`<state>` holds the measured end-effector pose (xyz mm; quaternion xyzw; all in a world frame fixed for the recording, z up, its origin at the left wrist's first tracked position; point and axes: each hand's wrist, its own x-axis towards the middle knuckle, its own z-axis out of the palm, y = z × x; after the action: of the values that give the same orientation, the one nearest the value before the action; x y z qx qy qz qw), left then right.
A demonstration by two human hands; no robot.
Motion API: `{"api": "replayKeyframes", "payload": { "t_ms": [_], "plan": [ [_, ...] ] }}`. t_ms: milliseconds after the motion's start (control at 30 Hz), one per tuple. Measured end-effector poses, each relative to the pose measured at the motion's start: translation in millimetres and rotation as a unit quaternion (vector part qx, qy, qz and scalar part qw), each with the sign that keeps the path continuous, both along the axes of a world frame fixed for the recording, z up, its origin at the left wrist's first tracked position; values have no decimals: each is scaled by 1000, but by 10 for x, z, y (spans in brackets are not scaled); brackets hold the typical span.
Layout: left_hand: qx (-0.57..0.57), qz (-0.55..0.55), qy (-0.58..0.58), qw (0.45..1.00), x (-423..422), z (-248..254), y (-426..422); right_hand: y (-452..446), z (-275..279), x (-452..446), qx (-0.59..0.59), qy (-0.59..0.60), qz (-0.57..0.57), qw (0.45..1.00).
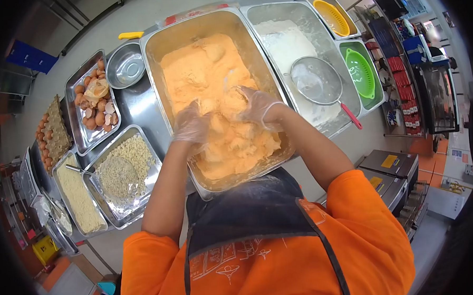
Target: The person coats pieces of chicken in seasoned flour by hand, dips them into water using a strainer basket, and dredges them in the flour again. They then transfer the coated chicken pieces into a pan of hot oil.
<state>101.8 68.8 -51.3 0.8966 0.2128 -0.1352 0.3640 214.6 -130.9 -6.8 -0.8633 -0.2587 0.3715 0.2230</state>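
Observation:
A deep metal tray (pixel 156 61) in front of me holds a thick bed of orange powdery coating (pixel 196 62), with lumps of coated food in its near half. My left hand (pixel 191 123), in a clear plastic glove, is in the powder at the tray's left side, its fingers curled against an orange-coated lump (pixel 208 105). Across from it my right hand (pixel 260 108), gloved too, curls round another coated lump (pixel 233 103). Powder partly covers the fingertips of both hands. What lies inside the coating is hidden.
Right of the tray, a metal pan (pixel 265 14) holds white flour and a sieve (pixel 317 80). Yellow (pixel 331 18) and green (pixel 360 73) baskets stand beyond. At left are a steel bowl (pixel 126 66), eggshells (pixel 94 103), an egg carton (pixel 53 126) and a crumb tray (pixel 142 157).

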Motion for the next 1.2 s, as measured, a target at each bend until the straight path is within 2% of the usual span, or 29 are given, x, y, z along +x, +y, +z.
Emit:
{"api": "replayKeyframes", "payload": {
  "t_ms": [33,167,200,233,267,333,367,433,467,533,567,633,667,700,733,767,833,967,1033,1067,1100,1133,1167,1200],
  "plan": [
    [75,-36,-93,992,-41,-31,8,-61,1,-24,37,-33,9,999],
    [86,-24,-93,992,-39,72,37,-113,-227,-11,-27,-101,63,993],
    [42,39,-94,994,-33,146,6,-64,-265,-20,-122,-133,109,978],
    [-3,102,-94,990,-31,195,-19,-52,-308,-25,-170,-148,127,966],
    [-3,96,-96,991,-19,195,-19,-42,-357,-29,-217,-162,148,951],
    [45,41,-59,996,72,162,34,-32,-513,-3,-191,-207,188,941],
    [45,39,-60,996,125,64,62,26,-430,-18,-191,-208,186,941],
    [108,-63,-42,991,237,-143,107,173,-284,-36,-138,-112,-2,984],
    [110,-66,-45,991,272,-85,62,236,-371,-12,-136,-114,-6,984],
    [78,34,5,996,378,22,-64,416,-510,65,-182,-139,50,972],
    [80,32,1,996,461,28,-68,477,-526,79,-181,-143,47,972],
    [92,21,6,995,630,-49,-96,531,-583,42,-243,-194,152,938],
    [90,19,2,996,707,-99,-118,547,-614,30,-246,-196,149,937],
    [135,32,-33,990,780,-148,-139,562,-645,12,-262,-189,137,936],
    [180,47,-71,980,846,-74,-149,576,-648,18,-277,-184,125,935],
    [177,47,-77,980,916,2,-130,565,-646,34,-280,-190,124,933],
    [231,-90,-17,969,1018,151,-109,494,-637,10,-232,-146,31,961],
    [294,-174,28,939,1374,-588,29,423,-606,-83,-287,-176,92,937],
    [347,-234,-29,908,1575,-957,190,328,-686,-98,-257,-218,89,937],
    [311,-145,-57,938,1622,-927,237,287,-841,-113,-257,-218,82,938],
    [270,-57,-87,957,1678,-889,290,267,-996,-133,-220,-299,158,915],
    [224,-20,-133,965,1834,-1088,440,261,-942,-182,-141,-284,64,946],
    [270,-64,-231,933,2000,-1360,583,255,-880,-219,-46,-268,-24,962],
    [444,-160,-245,847,2292,-1653,727,262,-926,-210,-43,-225,-63,971]
  ]
}}
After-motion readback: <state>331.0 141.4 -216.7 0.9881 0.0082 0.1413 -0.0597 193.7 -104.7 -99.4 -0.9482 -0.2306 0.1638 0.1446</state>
